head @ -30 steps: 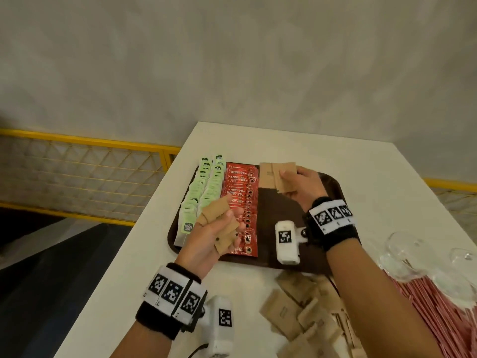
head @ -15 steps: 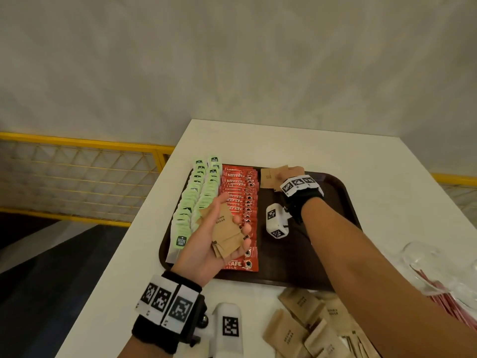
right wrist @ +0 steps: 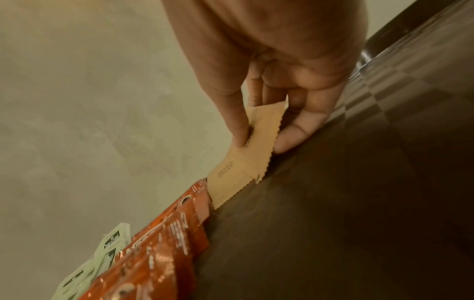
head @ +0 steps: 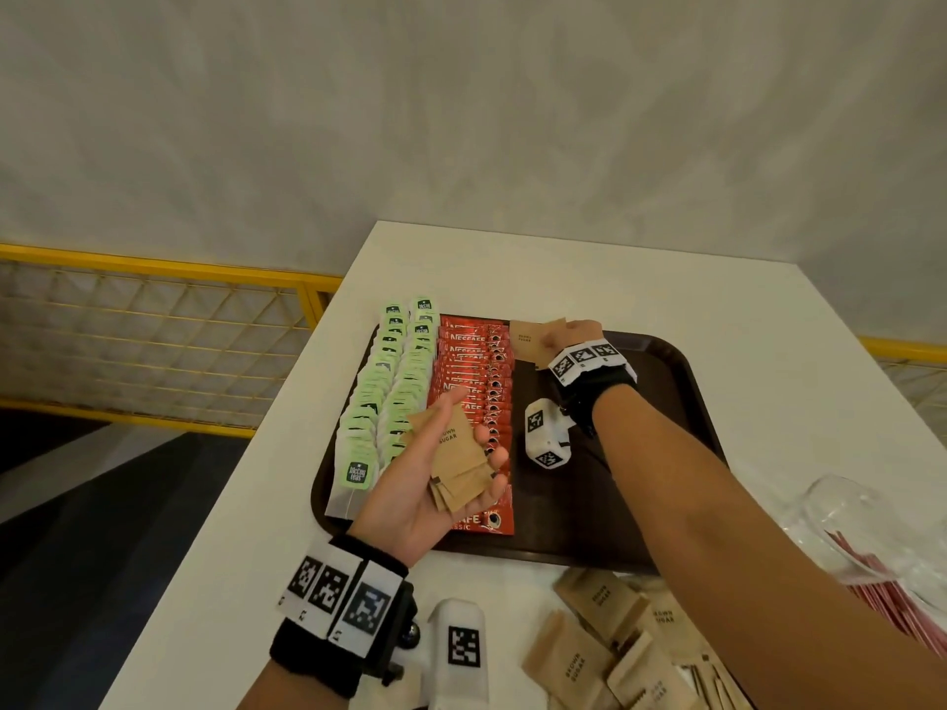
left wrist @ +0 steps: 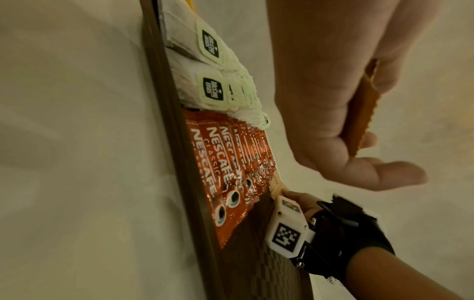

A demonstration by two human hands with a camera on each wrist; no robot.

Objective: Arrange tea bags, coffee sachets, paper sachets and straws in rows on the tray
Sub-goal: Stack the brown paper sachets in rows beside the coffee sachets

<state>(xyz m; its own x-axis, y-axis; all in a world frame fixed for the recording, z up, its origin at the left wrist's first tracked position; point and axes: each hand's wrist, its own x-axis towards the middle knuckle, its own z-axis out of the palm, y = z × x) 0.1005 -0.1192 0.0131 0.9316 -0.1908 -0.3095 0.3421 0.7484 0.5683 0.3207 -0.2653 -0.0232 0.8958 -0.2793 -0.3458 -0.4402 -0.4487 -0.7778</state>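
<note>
- Right hand [head: 576, 334]: thumb and fingertips [right wrist: 239, 140] pinched on a brown sugar sachet [right wrist: 256, 138] at the tray's far end, about 12 o'clock in the head view; its lower edge looks to touch the tray floor.
- Placed paper sachet [head: 528, 338]: just at 9 o'clock of that grip, edge against the coffee row.
- Left hand [head: 435, 484]: palm up, thumb and fingers loosely curled round a fanned stack of brown sachets [head: 458, 468], hovering over the near coffee sachets, at 7 o'clock from the right hand.
- Coffee sachets [head: 474, 402]: one red row, long axis 12 to 6.
- Tea bags [head: 394, 392]: two green rows at 9 o'clock of the coffee.
- Tray [head: 661, 402]: bare floor at 3 o'clock of the coffee; the new row likely runs from the grip toward 6 o'clock.
- Loose sachets [head: 604, 643]: on the table, at 6 o'clock.
- Straws [head: 881, 586]: at 4 o'clock, off the tray.
</note>
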